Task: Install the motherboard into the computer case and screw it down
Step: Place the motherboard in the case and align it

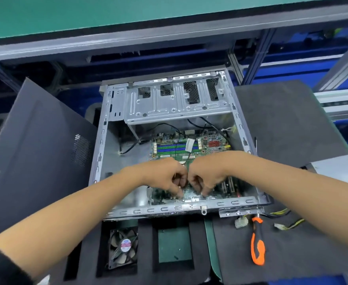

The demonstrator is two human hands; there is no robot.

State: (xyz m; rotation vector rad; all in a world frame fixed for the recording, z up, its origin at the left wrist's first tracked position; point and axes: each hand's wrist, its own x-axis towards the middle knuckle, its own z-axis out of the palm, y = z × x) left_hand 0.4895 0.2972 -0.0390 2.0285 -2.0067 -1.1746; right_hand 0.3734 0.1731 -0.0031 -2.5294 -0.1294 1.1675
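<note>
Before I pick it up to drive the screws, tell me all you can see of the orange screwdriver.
The screwdriver lies flat on the dark foam mat, just outside the near right corner of the computer case. Its handle is orange with black grip inlays, seemingly plastic and rubber, and points toward the person; its short metal shaft points at the case. Neither hand touches it. A white cable connector lies to its left.

Bright, even overhead light, soft shadows inside the case (249, 140), slight blur, wide-angle bending at edges.
</note>
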